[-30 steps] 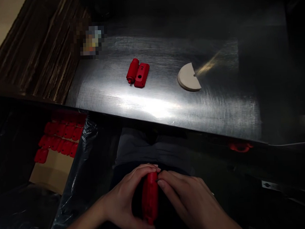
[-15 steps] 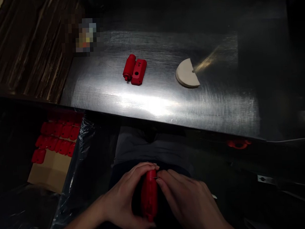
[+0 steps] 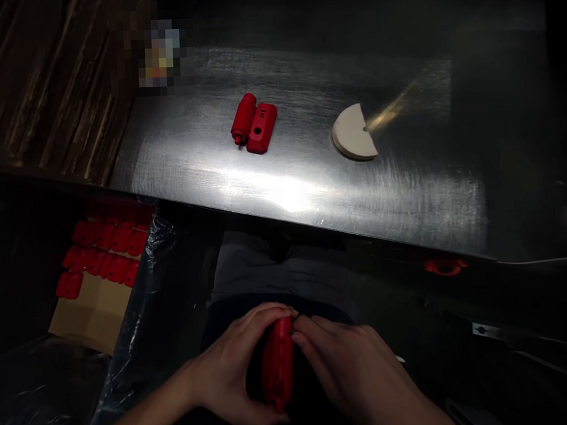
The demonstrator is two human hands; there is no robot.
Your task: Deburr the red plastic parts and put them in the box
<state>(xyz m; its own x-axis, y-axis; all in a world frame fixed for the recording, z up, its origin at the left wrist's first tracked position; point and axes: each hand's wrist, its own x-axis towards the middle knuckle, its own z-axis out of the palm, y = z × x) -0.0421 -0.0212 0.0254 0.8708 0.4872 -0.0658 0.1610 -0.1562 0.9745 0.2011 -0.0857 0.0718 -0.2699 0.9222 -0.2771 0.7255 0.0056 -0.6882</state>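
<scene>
Low in the picture, over my lap, I hold a red plastic part upright between both hands. My left hand wraps its left side, fingers curled over the top end. My right hand presses against its right side, fingertips at the top end by a thin pin-like piece that I cannot make out clearly. On the metal table lies another red part, a cylinder joined to a flat rectangular piece.
A beige half-disc lies on the table to the right. Down at the left, a cardboard box lined with black plastic holds several red parts. A red object hangs under the table edge at the right. Dark striped surface at far left.
My hands and the red part stay almost still; the fingertips shift slightly at its top. The view drifts a little, so the table items sit slightly higher in the picture.
</scene>
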